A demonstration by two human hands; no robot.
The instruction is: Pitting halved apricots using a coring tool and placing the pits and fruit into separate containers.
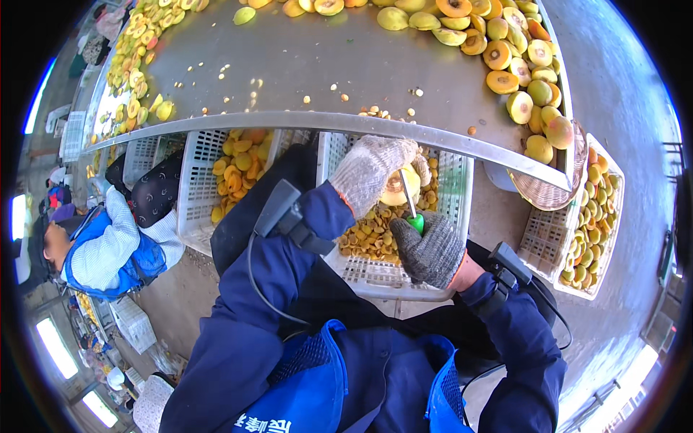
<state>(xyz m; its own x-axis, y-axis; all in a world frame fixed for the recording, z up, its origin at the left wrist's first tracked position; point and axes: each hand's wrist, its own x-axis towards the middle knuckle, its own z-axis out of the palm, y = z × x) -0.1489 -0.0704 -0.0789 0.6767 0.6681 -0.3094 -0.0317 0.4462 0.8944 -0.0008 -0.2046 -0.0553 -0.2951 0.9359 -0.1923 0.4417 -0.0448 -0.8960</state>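
My left hand (369, 172), in a pale knit glove, is shut on a yellow fruit half (399, 189), held over a white slatted crate (453, 193). My right hand (432, 251), in a dark grey knit glove, grips a small green-handled knife (413, 215) whose thin blade points up into the fruit. Below both hands the crate holds several small orange-yellow fruit pieces (372, 237). Dark blue sleeves with black wrist devices cover both my forearms.
A metal table (303, 65) lies ahead, with halved and whole yellow fruit (520, 65) piled along its far and right sides. More white crates of fruit (225, 177) stand under its edge; a woven basket (552, 189) and another crate (593, 232) sit right. A person (108, 249) crouches at left.
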